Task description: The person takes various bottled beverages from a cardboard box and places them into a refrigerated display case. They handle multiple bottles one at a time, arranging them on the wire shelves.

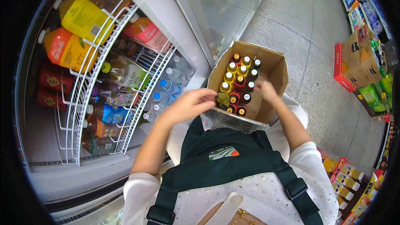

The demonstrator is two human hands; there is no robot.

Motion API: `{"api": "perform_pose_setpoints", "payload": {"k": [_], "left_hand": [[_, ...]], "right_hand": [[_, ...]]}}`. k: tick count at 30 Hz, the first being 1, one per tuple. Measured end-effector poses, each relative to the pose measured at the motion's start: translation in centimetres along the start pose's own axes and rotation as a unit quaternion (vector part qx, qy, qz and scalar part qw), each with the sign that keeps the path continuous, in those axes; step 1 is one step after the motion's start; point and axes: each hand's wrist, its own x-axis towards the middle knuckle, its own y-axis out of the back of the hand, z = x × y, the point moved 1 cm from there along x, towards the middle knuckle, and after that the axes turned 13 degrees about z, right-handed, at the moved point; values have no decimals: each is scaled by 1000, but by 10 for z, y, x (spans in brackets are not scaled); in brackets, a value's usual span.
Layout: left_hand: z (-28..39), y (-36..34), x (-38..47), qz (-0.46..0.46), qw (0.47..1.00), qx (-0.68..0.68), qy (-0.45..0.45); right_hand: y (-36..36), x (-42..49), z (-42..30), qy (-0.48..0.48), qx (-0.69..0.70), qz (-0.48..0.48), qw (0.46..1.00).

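Observation:
A cardboard box (275, 59) stands open in front of me, with several capped drink bottles (240, 81) upright in its left and middle part. Their labels are yellow, red and dark. My left hand (201, 100) is at the box's left edge, fingers apart, beside a crumpled olive-green cloth (223, 99) that lies on the bottles; nothing shows in it. Over the right part of the box is my right hand (265, 90), its fingers curled close to a white-capped dark bottle (251, 85). Whether it touches that bottle is unclear.
At left, an upright cooler holds white wire shelves (93, 65) with large drink bottles; smaller water bottles (170, 87) stand lower. Its glass door (225, 9) is behind the box. Cartons (359, 59) and stocked shelves line the right, with boxed bottles (347, 184) at lower right.

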Motion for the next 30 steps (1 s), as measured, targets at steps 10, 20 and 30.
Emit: {"api": "perform_pose_setpoints", "payload": {"k": [10,20,30], "left_hand": [[-129,-127,41,-150,984,-35,92],[-161,-99,38,-13,991,-29,130],[-42,-69,34,348,924,74,-139]], "right_hand": [[-108,-26,34,-128,-77,-172,974],[-116,-4,38,-118,-65,-147,980],[152,3,-274,226,-18,-86,970]]}}
